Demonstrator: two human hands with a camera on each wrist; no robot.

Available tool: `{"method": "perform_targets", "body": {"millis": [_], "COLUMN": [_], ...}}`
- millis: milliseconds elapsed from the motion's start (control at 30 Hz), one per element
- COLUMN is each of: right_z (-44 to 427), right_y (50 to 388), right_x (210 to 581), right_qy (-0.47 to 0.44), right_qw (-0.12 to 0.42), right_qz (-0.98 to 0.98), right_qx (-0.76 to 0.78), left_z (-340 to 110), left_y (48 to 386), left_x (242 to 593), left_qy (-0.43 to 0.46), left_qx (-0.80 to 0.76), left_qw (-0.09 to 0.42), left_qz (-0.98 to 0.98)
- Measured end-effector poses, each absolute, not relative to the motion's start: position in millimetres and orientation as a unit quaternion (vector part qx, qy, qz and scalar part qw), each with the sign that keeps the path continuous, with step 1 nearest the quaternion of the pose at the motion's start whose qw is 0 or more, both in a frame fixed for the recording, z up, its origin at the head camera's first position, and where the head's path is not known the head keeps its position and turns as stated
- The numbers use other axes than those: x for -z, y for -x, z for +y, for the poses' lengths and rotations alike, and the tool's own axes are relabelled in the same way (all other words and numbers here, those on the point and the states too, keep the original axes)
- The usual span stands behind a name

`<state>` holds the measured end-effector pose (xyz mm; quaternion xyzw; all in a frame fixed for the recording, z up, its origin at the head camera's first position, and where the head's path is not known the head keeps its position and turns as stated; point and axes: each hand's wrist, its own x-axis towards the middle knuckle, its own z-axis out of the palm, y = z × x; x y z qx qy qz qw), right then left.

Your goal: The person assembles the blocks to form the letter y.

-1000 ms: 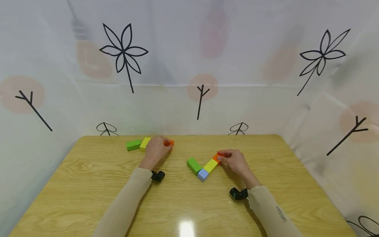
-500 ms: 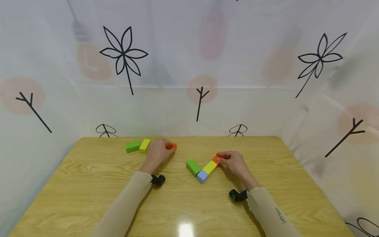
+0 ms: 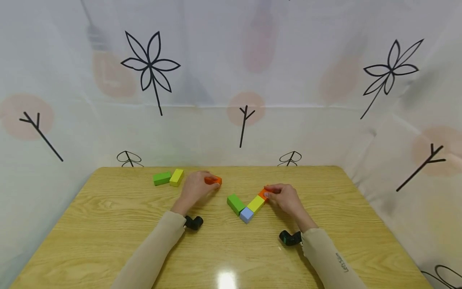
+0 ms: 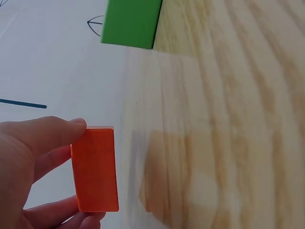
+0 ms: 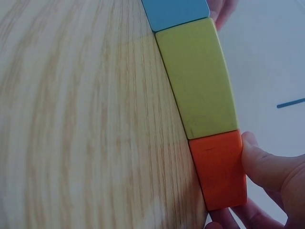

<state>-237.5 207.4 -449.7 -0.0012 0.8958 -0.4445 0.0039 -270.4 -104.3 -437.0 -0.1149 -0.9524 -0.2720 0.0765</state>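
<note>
Fingers (image 4: 53, 210) of the left hand (image 3: 196, 184) are pinched around an orange block (image 3: 213, 181), which is held toward the far edge of a wood-grained surface (image 3: 108, 224); whether it is lifted cannot be told. To the left of that hand, a yellow block (image 3: 176, 178) and a green block (image 3: 162, 178) are set close beside each other. Near the middle, a V is formed by four more blocks. Its corner, nearest the person, is marked by a pale blue block (image 3: 247, 215). One side is made by a second green block (image 3: 236, 204); the other by a second yellow block (image 3: 256, 204) and a second orange block (image 3: 262, 195), laid end to end and touching. That last block is grasped at its outer end by the fingers of the right hand (image 3: 286, 196). Both forearms are covered by beige sleeves (image 3: 155, 249), and a small black device (image 3: 195, 222) is worn at each wrist. Behind, a pale backdrop (image 3: 202, 132) is patterned with dark line-drawn flowers and twigs.
</note>
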Motion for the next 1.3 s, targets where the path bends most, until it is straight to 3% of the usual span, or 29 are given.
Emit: {"method": "perform_targets", "body": {"millis": [1300], "right_z": [205.9], "right_y": [236.0], "right_x": [448.1], "right_qy": [-0.011], "right_qw": [0.015], "right_qz": [0.890], "right_qx": [0.456], "left_z": [-94.0], "left_y": [255.4], "left_x": [437.3], "left_qy": [0.265], "left_qx": [0.269], "left_qw": [0.008], "left_qz": [-0.926]}}
